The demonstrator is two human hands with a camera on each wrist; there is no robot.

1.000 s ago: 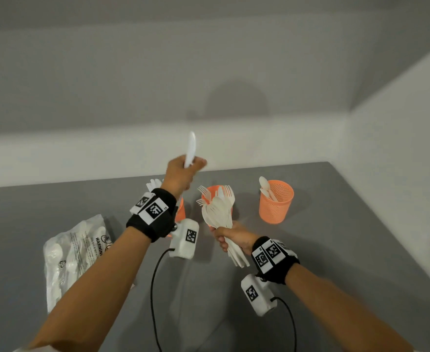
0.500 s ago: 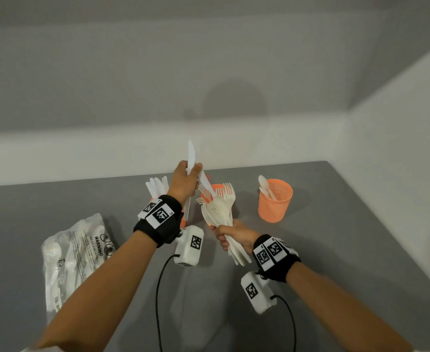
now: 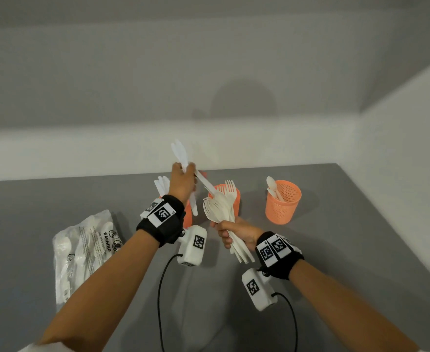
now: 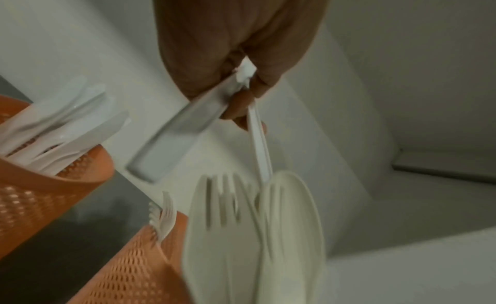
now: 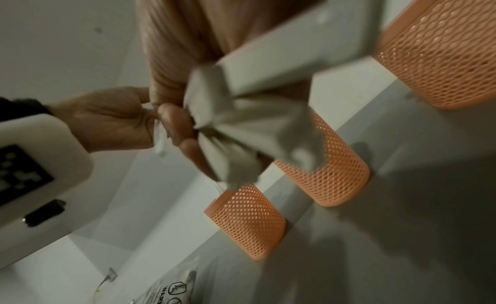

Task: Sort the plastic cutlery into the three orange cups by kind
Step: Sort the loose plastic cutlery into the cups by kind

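My left hand (image 3: pixel 184 177) is raised above the cups and pinches two white knives (image 3: pixel 179 153). One points up; the other (image 4: pixel 259 143) slants down with its end still in the cutlery bundle (image 3: pixel 220 207). That bundle of forks and spoons stands upright in my right hand (image 3: pixel 230 232), which grips it by the handles in front of the middle cup. Three orange mesh cups stand in a row: the left cup (image 3: pixel 188 215) with knives, half hidden by my left wrist, the middle cup (image 3: pixel 236 199) with forks, and the right cup (image 3: pixel 282 207) with spoons.
A clear plastic bag (image 3: pixel 82 250) with more white cutlery lies on the grey table (image 3: pixel 348 250) to the left. White walls close off the table at the back and on the right. Black cables hang from both wrist cameras.
My left hand, holding one knife up, dipped to the bundle, pinched a second piece and has risen again, drawing it out. The right hand stayed almost still.
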